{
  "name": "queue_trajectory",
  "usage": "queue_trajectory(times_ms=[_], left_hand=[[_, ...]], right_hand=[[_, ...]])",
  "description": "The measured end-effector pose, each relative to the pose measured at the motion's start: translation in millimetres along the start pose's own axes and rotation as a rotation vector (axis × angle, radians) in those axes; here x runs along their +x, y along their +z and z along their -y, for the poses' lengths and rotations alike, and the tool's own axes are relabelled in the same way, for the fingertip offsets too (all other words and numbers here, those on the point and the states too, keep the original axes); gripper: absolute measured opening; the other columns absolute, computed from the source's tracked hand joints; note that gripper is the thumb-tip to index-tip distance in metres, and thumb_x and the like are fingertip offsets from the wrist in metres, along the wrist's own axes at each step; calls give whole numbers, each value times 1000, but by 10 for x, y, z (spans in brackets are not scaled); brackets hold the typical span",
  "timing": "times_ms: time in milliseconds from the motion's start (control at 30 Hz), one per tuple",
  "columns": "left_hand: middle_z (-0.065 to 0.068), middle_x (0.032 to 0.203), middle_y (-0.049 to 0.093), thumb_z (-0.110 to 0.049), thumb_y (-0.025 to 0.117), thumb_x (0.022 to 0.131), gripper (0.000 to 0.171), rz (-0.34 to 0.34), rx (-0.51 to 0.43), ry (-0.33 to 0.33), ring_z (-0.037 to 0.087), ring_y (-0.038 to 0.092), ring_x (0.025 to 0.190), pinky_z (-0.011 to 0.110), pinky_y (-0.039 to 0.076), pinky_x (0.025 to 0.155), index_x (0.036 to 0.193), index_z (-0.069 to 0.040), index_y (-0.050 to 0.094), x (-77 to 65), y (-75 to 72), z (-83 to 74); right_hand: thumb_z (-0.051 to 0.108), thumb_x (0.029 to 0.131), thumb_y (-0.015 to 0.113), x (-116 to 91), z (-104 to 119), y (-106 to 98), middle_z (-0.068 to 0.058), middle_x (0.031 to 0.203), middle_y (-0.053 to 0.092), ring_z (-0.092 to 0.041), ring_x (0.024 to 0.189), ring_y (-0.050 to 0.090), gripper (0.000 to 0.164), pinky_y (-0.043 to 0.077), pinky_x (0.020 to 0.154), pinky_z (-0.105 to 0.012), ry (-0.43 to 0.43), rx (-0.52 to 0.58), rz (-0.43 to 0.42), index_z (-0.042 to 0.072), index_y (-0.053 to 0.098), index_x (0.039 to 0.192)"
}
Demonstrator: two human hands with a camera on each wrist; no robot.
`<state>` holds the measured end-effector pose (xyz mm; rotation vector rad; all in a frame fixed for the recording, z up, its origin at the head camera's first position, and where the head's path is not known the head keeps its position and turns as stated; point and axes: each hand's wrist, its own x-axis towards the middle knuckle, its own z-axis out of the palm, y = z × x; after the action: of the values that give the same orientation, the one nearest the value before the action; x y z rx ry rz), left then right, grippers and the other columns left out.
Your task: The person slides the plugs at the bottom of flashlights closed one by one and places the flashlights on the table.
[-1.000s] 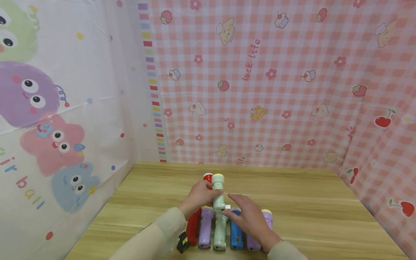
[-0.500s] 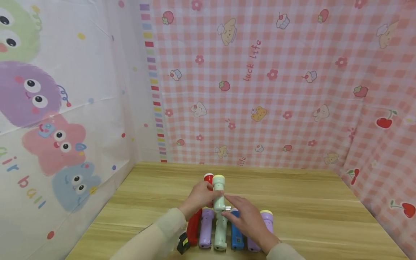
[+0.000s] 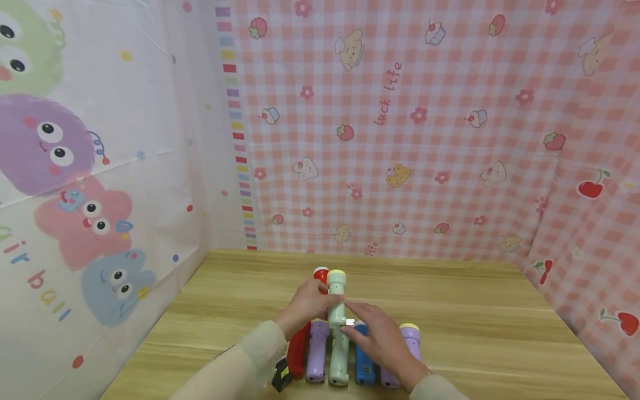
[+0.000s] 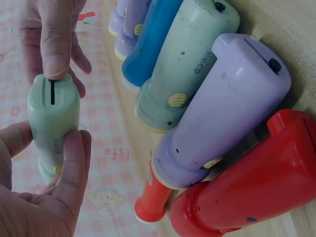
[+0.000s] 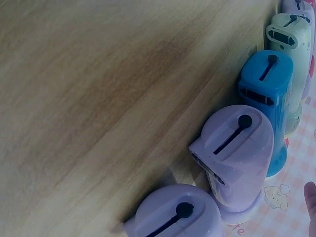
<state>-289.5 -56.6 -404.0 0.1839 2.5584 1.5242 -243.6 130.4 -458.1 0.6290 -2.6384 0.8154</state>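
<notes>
A pale green flashlight (image 3: 337, 314) with a yellowish head rim is held by my left hand (image 3: 306, 303), thumb on one side and fingers on the other. A silver plug (image 3: 350, 321) sticks out sideways from its lower end. My right hand (image 3: 382, 339) is close beside it, fingers mostly straight. In the left wrist view, the right thumb (image 4: 54, 61) presses the black slider at the end of the green body (image 4: 49, 116). Only a bit of a finger (image 5: 311, 197) shows at the edge of the right wrist view.
Below the hands lies a row of flashlights: red (image 3: 297, 353), purple (image 3: 317, 355), another pale green (image 3: 339, 358), blue (image 3: 364, 361) and further purple ones (image 3: 411, 336). A red flashlight (image 3: 320, 273) lies behind the left hand. A black object (image 3: 281, 375) is by the left forearm.
My right hand has moved slightly left, bringing its fingertips to the green flashlight. The left hand keeps its hold nearly still, and the plug remains out.
</notes>
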Motion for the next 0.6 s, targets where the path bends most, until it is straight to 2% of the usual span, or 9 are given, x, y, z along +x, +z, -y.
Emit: queue_trajectory(times_ms=[600], left_hand=[[9, 88, 62, -24, 75, 89, 29, 11, -7, 8, 21, 65, 71, 40, 58, 67, 93, 1, 61, -31, 16, -10]], right_hand=[[44, 92, 68, -6, -3, 0, -5, 133, 61, -31, 123, 56, 53, 47, 96, -54, 7, 25, 5, 17, 60, 137]])
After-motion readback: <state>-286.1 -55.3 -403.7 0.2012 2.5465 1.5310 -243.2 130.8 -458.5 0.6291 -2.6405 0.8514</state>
